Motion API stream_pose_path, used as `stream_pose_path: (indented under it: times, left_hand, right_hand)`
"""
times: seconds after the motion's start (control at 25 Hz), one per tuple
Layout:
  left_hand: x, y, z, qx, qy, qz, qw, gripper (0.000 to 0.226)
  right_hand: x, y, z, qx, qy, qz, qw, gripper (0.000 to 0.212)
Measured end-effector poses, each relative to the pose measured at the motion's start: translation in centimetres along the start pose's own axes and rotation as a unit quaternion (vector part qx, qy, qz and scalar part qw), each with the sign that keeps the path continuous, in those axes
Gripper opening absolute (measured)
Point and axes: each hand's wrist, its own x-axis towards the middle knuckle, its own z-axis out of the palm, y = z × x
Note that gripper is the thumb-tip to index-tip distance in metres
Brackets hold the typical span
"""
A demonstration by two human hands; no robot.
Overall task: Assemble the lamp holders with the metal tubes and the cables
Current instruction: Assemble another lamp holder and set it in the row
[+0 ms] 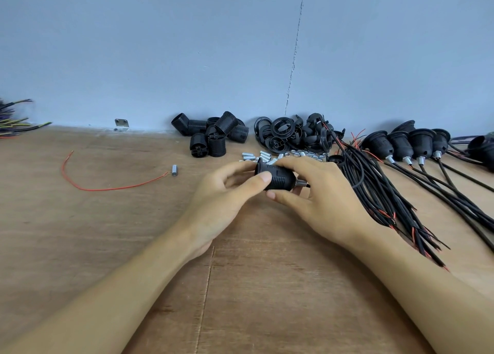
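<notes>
A small assembly workshop: a bare plywood surface (107, 233) set against a plain blue-grey wall (187, 46). Parts lie sorted in batches along the back, with black threaded shells (213, 134), rings (283, 134), metal tubes (264, 156) and nuts (307, 154) at centre. Bundled cables (374, 182) and finished holders (411, 145) lie at right.
</notes>
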Motion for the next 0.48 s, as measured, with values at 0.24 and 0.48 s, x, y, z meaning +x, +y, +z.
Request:
stream_pose_path:
  times: [0.24,0.48]
  left_hand:
    - [0.5,-0.6,-0.4,-0.063,0.015,-0.013,0.998,0.039]
    - [1.3,-0.8,-1.1,-0.156,0.035,-0.024,0.987,0.037]
  right_hand:
    - [-0.1,-0.4,0.0,-0.017,0.026,-0.005,1.0,0.052]
    - [-0.2,-0.5,-0.3,-0.041,0.058,-0.001,0.997,0.044]
